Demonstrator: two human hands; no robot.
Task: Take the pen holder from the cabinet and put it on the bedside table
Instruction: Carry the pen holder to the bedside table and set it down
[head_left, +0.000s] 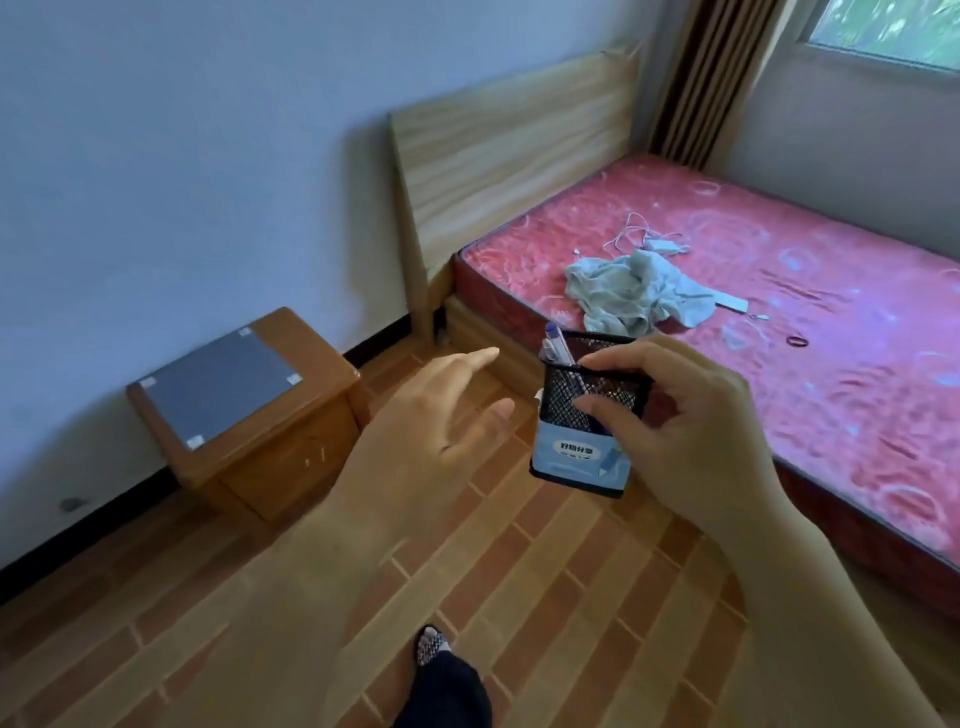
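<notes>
My right hand (691, 436) grips a black mesh pen holder (571, 452) with a blue label on its lower half. It is held in the air above the floor, in the middle of the view. Pens (557, 347) stick out of its top left corner. My left hand (431, 421) hovers just left of the holder with fingers spread, not touching it. The wooden bedside table (244, 415), with a dark glass panel on top, stands against the wall down and to the left of both hands.
A bed with a red mattress (810, 332) and a wooden headboard (514, 150) fills the right side. On it lie a grey-green cloth (628, 296), a white charger with cable (660, 244) and a small ring. My foot (431, 647) stands on the brick-pattern floor.
</notes>
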